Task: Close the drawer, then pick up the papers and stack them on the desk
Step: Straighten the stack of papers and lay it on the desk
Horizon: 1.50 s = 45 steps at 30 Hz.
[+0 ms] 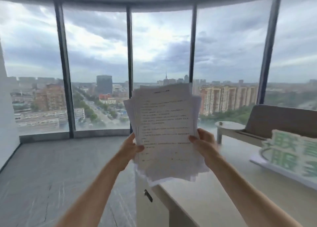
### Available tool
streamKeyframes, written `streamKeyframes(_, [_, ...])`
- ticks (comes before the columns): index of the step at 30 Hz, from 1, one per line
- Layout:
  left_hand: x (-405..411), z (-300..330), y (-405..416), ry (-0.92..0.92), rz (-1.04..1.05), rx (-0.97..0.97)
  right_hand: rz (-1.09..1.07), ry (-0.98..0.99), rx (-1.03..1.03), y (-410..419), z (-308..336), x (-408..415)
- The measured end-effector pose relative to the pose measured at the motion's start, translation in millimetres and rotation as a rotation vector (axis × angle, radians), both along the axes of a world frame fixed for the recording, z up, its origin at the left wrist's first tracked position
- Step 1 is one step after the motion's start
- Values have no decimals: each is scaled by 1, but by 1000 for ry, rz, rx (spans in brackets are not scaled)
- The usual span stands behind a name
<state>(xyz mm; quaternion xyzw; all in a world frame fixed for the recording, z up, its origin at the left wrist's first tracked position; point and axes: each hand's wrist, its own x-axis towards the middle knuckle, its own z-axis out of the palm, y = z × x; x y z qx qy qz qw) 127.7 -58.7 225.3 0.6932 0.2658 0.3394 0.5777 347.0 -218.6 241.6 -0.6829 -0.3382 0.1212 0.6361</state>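
The papers (164, 129) are held upright between both hands, above the desk's (214, 197) left corner, windows (96, 68) behind.

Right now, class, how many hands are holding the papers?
2. The left hand grips the left edge of the papers, and the right hand grips the right edge, holding them up above the corner of the desk.

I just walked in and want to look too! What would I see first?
First, the papers, an uneven bunch held up in the middle by both hands, left hand and right hand gripping the side edges. Behind them, tall windows show a cloudy sky over a city. On the right, a pale desk holds a green-and-white sign.
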Motion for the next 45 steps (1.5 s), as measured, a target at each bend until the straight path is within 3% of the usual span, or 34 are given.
streamKeyframes(8, [137, 62, -130, 26, -282, 236, -354, -27, 109, -190, 41, 62])
streamKeyframes(15, [221, 49, -197, -6, -432, 264, -601, -5, 61, -280, 17, 95])
streamKeyframes(24, [322, -32, -221, -33, -482, 147, -686, 109, 35, -302, -54, 151])
streamKeyframes(32, [382, -80, -221, -50, -535, 50, -748, 92, 17, -298, -89, 191])
streamKeyframes(36, [379, -80, -222, -50, -498, 77, -721, 107, -11, -296, -91, 198])
streamKeyframes(41, [366, -59, -226, -41, -416, 148, -733, 289, 30, -304, -79, 194])
streamKeyframes(45, [357, -45, -225, -54, -423, 219, -656, 127, 185, -296, -46, 178])
